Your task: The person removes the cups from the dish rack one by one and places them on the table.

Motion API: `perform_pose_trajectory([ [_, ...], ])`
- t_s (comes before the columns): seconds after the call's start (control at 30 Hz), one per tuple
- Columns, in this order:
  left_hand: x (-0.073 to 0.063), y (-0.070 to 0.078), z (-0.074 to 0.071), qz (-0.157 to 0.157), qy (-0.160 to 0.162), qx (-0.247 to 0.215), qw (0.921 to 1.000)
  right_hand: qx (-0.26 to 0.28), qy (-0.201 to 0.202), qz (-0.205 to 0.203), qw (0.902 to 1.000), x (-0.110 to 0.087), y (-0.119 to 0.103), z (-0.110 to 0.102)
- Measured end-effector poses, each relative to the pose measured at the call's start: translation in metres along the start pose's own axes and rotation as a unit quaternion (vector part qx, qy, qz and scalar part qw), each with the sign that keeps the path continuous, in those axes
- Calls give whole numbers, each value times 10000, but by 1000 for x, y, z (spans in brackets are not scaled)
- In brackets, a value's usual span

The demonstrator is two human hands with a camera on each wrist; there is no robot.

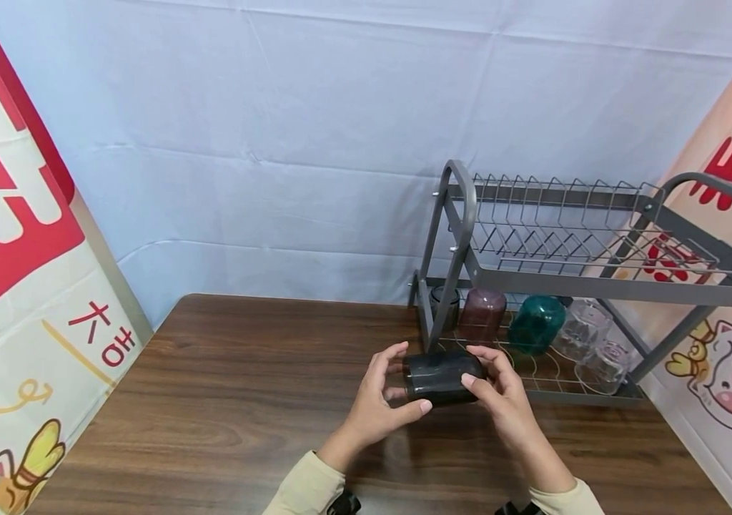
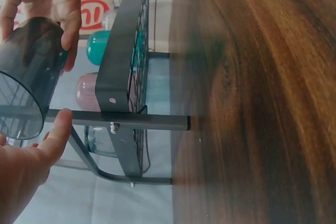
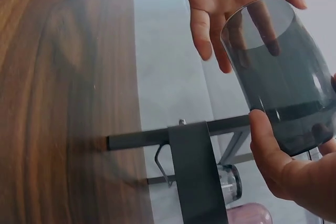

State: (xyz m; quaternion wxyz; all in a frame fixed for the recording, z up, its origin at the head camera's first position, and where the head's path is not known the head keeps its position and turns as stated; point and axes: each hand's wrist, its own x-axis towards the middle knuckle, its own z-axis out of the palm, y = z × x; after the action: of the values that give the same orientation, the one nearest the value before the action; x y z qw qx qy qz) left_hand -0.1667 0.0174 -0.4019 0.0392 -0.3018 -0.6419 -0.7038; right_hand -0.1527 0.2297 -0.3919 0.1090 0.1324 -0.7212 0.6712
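A dark, see-through glass cup [image 1: 439,377] lies on its side in the air above the table, its mouth toward the left. My right hand [image 1: 507,400] grips it near the base, with the thumb on the near side and fingers beyond. Around the rim my left hand [image 1: 372,408] is spread, fingers fairly straight. In the right wrist view, some left fingers [image 3: 202,32] show beside and through the glass wall. The left wrist view has the cup's open mouth [image 2: 21,106] near the left hand [image 2: 26,177]; whether that hand touches it I cannot tell.
A grey two-tier dish rack [image 1: 597,286] stands at the back right. On its lower tier are a dark glass [image 1: 446,304], a purple glass [image 1: 482,315], a teal glass [image 1: 536,325] and clear glasses [image 1: 585,329]. The brown wooden table [image 1: 244,400] extends left. A pale cloth [image 1: 263,157] hangs behind.
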Motion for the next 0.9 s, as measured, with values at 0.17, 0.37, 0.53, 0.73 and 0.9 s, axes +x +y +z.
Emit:
perform_pose_trajectory([
  [0.17,0,-1,0,123,-87,92,9998,108,9,97,9999,-1,2,4],
  [0.37,-1,-2,-1,287,-80,220,9993,225,49,143,9996,-3,4,5],
  [0.53,-2,0,0,321,-64,271,9991,293,3,105,9995,-4,4,5],
  [0.73,-4,10,-2,497,7,383,9980,-262,-234,-41,9994,-5,-2,0],
  [0.9,-5,6,-8,622,92,563,9964,-809,-339,-303,9957,-3,-8,-4],
])
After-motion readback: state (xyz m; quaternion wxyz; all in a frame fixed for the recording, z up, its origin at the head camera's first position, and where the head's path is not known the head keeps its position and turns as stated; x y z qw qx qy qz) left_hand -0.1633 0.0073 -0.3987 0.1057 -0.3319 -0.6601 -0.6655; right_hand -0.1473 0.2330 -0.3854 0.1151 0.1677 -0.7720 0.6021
